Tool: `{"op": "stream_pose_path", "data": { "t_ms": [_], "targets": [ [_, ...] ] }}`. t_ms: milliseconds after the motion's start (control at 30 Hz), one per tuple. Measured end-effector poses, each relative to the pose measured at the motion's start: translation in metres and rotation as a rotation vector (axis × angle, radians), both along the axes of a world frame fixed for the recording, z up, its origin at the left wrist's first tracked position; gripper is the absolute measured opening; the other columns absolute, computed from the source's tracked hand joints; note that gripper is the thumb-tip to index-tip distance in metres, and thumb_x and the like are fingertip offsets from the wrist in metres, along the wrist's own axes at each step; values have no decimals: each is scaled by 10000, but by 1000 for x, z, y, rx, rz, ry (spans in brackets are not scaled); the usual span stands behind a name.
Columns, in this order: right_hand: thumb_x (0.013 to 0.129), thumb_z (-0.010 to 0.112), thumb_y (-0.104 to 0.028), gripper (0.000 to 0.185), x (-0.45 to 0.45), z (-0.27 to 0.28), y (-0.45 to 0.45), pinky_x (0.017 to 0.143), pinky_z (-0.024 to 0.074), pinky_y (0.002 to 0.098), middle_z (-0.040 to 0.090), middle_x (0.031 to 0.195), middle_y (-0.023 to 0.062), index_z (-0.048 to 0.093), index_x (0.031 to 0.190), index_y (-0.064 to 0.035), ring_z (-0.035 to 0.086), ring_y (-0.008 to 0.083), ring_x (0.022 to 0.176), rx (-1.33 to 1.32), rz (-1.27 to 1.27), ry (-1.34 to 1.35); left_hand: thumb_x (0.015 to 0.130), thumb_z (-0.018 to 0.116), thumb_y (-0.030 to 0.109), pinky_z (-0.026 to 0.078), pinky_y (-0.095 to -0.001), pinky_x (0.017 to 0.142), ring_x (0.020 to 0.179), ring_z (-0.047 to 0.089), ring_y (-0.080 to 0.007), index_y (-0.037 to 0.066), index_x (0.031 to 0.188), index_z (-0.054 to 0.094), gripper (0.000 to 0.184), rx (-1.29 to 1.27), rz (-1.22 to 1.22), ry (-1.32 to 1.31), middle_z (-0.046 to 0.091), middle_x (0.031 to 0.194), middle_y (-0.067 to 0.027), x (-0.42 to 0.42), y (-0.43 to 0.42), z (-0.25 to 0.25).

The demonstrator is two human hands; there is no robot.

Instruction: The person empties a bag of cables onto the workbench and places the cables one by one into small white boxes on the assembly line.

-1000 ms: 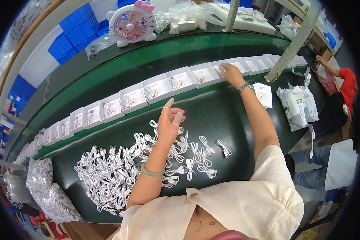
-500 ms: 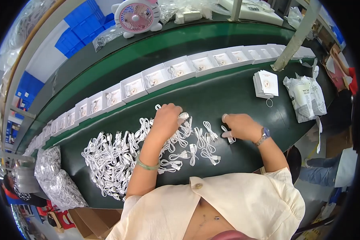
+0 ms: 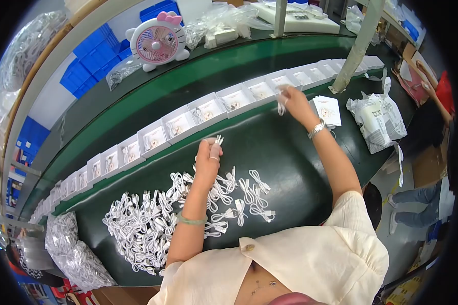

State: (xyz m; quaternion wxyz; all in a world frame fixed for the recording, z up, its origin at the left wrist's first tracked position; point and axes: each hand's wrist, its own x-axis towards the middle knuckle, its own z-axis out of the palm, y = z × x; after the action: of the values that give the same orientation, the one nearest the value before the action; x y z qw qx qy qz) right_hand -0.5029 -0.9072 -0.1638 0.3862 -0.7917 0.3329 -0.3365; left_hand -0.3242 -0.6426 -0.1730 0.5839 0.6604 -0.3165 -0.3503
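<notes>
Closed round a white cable (image 3: 219, 140), my left hand (image 3: 207, 161) is raised over the dark green table, just below the row of open white boxes (image 3: 206, 113). My right hand (image 3: 295, 104) pinches another white cable (image 3: 281, 108), which hangs in front of the boxes at right of centre. Most boxes hold a printed white card, and several show a cable as well. A large heap of coiled white cables (image 3: 142, 229) lies below and left of my left hand, with looser ones to its right.
A stack of white cards (image 3: 327, 111) sits right of my right hand, beside a plastic bag (image 3: 376, 122). A bag of cables (image 3: 74, 251) lies at the left edge. Behind the boxes stands a pink fan (image 3: 158, 43). A post (image 3: 359, 48) rises at right; another person (image 3: 437, 96) is beyond.
Both hands have moved up from the table toward the boxes, each with a cable. The single cable at the right of the heap is gone from the table.
</notes>
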Motion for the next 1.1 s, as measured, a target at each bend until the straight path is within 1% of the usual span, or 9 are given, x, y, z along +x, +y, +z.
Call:
{"op": "stream_pose_path", "data": {
  "t_ms": [167, 400, 600, 667, 767, 833, 933, 1033, 1100],
  "targets": [
    [846, 597, -191, 278, 31, 4, -69, 670, 490, 395, 654, 893, 177, 610, 1067, -22, 637, 322, 772, -261, -218, 209, 972, 437, 143, 274, -181, 407, 471, 355, -21, 51, 1117, 522, 192, -21, -124, -261, 527, 743, 4, -8, 2, -12],
    [848, 530, -202, 283, 63, -56, -118, 883, 461, 434, 635, 1022, 238, 635, 1052, -38, 603, 389, 978, -338, -103, 515, 960, 447, 111, 347, -192, 446, 490, 433, -50, 25, 1172, 508, 237, -21, -86, -70, 556, 775, -37, -11, 4, 2],
    [887, 528, -289, 325, 62, -17, -58, 873, 457, 424, 644, 1034, 199, 649, 1031, -24, 596, 368, 995, -320, -88, 256, 945, 437, 63, 471, -231, 608, 638, 531, -100, 6, 1336, 345, 405, -199, -16, 118, 565, 938, -85, -3, 2, 0],
    [897, 525, -322, 345, 67, -4, -12, 865, 457, 416, 646, 1034, 176, 652, 1022, -27, 600, 351, 980, -343, 84, 177, 941, 438, 54, 515, -269, 713, 788, 580, -137, -7, 1422, 192, 543, -269, -20, 163, 567, 1040, -118, 1, 2, -1],
    [892, 541, -347, 361, 67, 36, 81, 819, 464, 390, 646, 989, 160, 630, 1019, -21, 607, 327, 924, -193, 499, 208, 926, 431, -3, 523, -273, 724, 787, 586, -150, -5, 1438, 131, 594, -288, -5, 147, 556, 1073, -145, -2, -2, 2],
    [879, 575, -255, 276, 73, 31, 114, 760, 486, 352, 643, 923, 166, 619, 1033, -30, 626, 292, 849, -77, 687, 145, 923, 443, -15, 514, -276, 774, 866, 597, -172, 5, 1452, 84, 639, -283, -66, 153, 543, 1133, -161, -2, -2, -1],
    [874, 590, -201, 237, 76, 24, 135, 729, 495, 327, 635, 889, 149, 613, 1033, -27, 636, 235, 798, 115, 673, 36, 907, 493, -32, 483, -288, 863, 1019, 579, -208, 17, 1461, 36, 720, -252, -91, 61, 503, 1223, -191, -11, -2, 0],
    [873, 618, -197, 239, 78, 21, 121, 724, 497, 306, 643, 864, 88, 610, 1033, -19, 617, 145, 770, 196, 556, -156, 901, 508, -24, 484, -308, 870, 1024, 579, -214, 20, 1461, 34, 735, -253, -59, 50, 502, 1219, -194, -7, -2, -11],
    [882, 606, -214, 245, 81, 19, 85, 711, 497, 304, 649, 836, 92, 609, 1037, -25, 624, 176, 736, 141, 429, -200, 903, 510, -8, 493, -308, 850, 994, 590, -213, 4, 1447, 118, 670, -264, -23, 57, 526, 1182, -192, -5, 1, -5]
  ]
}}
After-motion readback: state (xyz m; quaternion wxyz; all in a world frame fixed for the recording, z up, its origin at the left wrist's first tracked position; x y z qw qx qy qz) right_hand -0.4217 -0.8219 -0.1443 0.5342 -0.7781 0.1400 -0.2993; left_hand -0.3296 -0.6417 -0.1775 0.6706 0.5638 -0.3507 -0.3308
